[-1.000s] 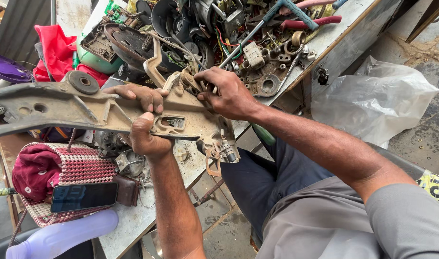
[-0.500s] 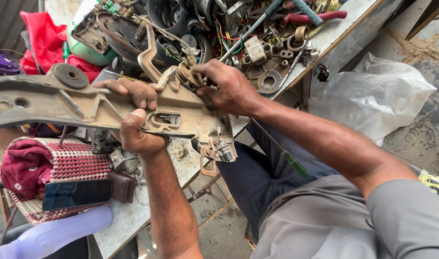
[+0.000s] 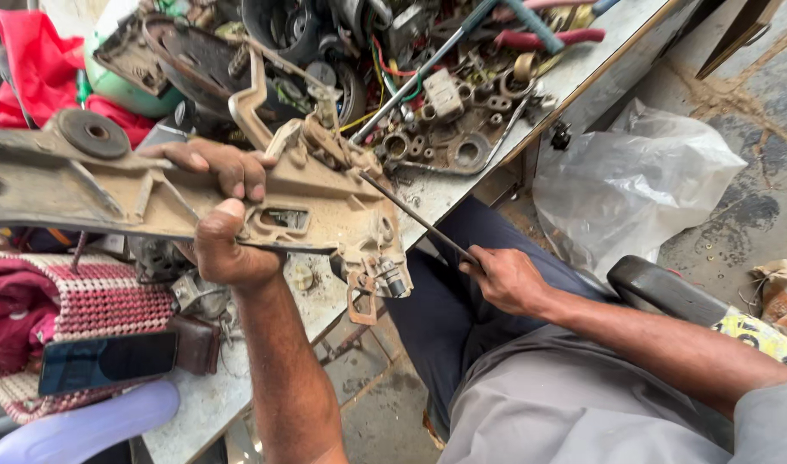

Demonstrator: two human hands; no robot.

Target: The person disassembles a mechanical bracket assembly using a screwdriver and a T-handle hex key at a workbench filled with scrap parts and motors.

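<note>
Two bare hands work over a cluttered desk (image 3: 238, 391) that fills the upper left of the frame. In the left centre, the left hand (image 3: 226, 228) has its grip closed around a long, grimy tan metal casting (image 3: 153, 202), held flat above the desk edge. At the centre right, the right hand (image 3: 507, 279) pinches a thin dark rod (image 3: 415, 216) whose far end meets the casting. Washers, wires and metal parts (image 3: 449, 112) crowd the top of the desk. A phone (image 3: 108, 361) lies on a red woven cloth (image 3: 92, 301) at lower left. A crumpled plastic bag (image 3: 634, 185) sits on the stained concrete floor (image 3: 754, 155) at right.
</note>
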